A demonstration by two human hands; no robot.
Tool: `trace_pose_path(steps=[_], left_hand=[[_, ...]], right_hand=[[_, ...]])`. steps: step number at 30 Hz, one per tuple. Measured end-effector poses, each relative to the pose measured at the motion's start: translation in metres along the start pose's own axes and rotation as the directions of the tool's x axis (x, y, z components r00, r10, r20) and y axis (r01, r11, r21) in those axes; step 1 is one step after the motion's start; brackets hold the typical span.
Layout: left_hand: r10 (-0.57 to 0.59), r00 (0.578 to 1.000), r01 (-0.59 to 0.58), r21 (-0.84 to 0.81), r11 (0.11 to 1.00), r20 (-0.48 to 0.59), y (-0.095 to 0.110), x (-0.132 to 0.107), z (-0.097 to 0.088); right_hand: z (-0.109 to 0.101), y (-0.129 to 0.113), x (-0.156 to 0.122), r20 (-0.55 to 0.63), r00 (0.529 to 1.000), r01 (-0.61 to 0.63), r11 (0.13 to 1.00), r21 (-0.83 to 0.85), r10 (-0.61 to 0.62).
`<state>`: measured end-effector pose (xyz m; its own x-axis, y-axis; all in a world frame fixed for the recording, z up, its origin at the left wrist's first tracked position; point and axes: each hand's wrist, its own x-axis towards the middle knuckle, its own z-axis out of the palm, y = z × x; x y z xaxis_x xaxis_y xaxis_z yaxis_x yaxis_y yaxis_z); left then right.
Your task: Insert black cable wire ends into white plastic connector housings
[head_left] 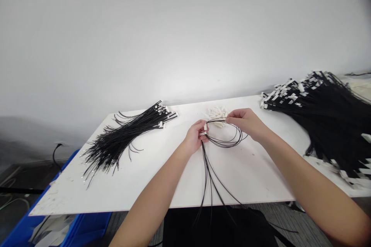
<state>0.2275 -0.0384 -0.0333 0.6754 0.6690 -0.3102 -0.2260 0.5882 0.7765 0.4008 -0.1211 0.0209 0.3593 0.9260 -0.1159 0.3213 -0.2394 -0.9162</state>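
Over the middle of the white table, my left hand (pixel 196 136) is closed on a white connector (pixel 203 133) with several thin black wires (pixel 226 144) joined to it. Some of these wires curve out to the right in a loop, and others hang down past the table's front edge. My right hand (pixel 242 120) pinches the upper part of that wire loop between thumb and fingers. Just behind the loop lies a small heap of white connector housings (pixel 216 112), partly covered by the wires and my right hand.
A bundle of black wires with white connectors (pixel 124 135) lies on the left of the table (pixel 156 185). At the right is a larger pile of black cables (pixel 327 112) with white ends. Blue bins (pixel 89 227) stand below the left edge; a wall rises behind.
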Motion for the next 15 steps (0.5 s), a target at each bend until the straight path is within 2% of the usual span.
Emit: trace_pose_path(steps=[15], left_hand=[[0.016, 1.000, -0.016, 0.016, 1.000, 0.009, -0.0001, -0.0006, -0.0001]], right_hand=[[-0.0002, -0.0045, -0.0036, 0.009, 1.000, 0.001, 1.000, -0.007, -0.001]])
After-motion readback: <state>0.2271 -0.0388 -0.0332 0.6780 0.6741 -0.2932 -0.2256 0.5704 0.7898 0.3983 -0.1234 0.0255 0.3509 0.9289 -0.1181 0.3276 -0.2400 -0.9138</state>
